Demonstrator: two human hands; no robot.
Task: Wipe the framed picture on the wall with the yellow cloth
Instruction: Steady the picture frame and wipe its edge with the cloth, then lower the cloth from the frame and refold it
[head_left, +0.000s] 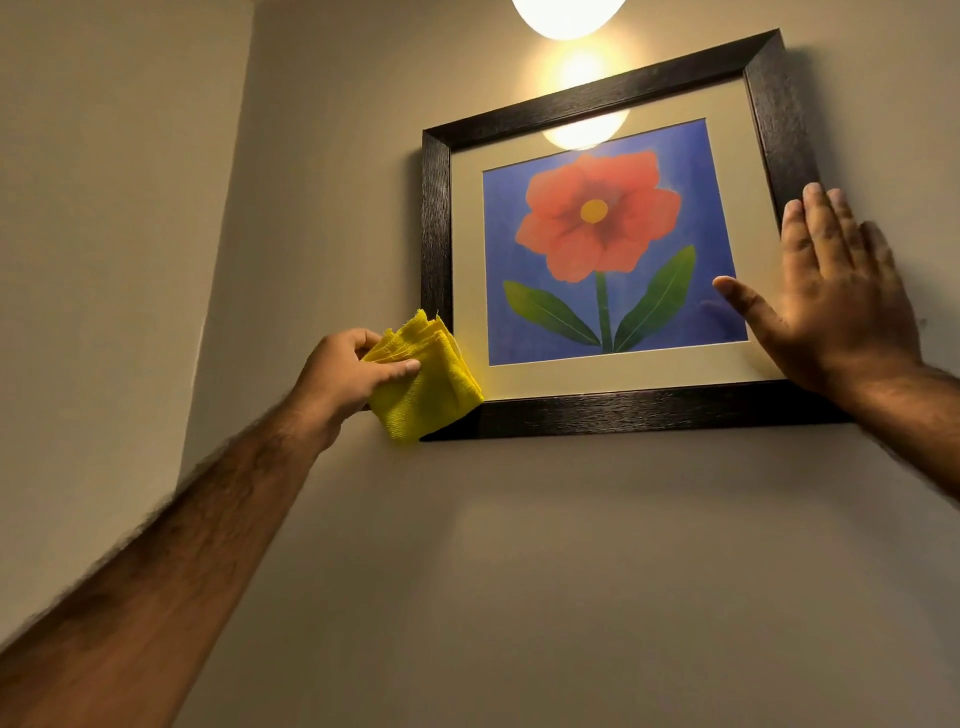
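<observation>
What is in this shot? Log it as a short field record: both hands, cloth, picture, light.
left hand: grips the folded yellow cloth at the frame's lower left corner
right hand: open, flat against the framed picture at its right side
picture: red flower on blue, dark frame, hangs tilted on the wall
lamp: lit above, reflected in the glass

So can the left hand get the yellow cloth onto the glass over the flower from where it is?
Probably yes: the left hand holds the yellow cloth at the frame's lower-left corner, and nothing blocks the glass.
</observation>
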